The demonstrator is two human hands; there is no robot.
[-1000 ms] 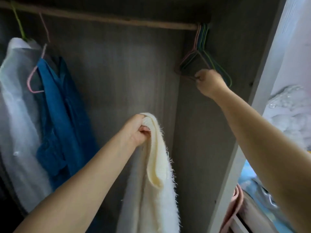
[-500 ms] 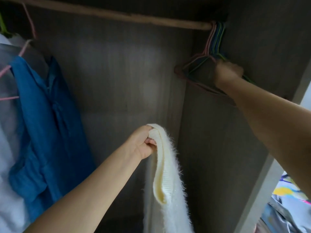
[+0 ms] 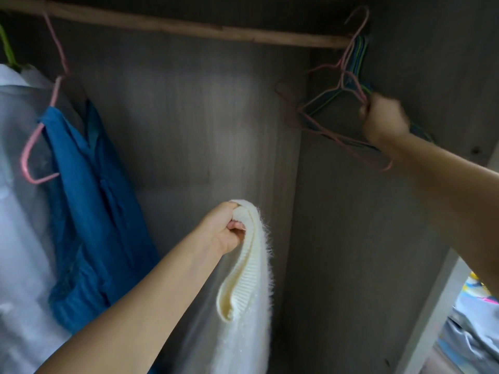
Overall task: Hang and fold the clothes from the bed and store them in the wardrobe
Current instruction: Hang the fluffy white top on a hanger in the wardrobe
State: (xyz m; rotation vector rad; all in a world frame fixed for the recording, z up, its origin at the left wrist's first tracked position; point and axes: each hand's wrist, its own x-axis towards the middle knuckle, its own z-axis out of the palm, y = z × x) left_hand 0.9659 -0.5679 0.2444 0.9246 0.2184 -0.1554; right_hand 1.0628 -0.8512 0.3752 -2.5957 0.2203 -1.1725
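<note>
Wardrobe interior, viewed from below the rail. Wooden rail (image 3: pixel 189 25): runs across the top of the frame. Left hand (image 3: pixel 225 232), lower centre: fingers curled tight round the ribbed edge of a cream fuzzy sweater (image 3: pixel 247 306), which hangs straight down from the grip to the bottom edge. Right hand (image 3: pixel 383 118), upper right: blurred, fist closed on a pink hanger (image 3: pixel 348 76) (its hook rises just above the rail's right end). Bunch of empty hangers (image 3: pixel 328 95), green, blue and pink: at the rail's right end, against the side panel, behind the right hand. Blue garment (image 3: pixel 91 211), left of frame: on a pink hanger. White garment (image 3: pixel 19 211), far left edge: on a green hanger.
</note>
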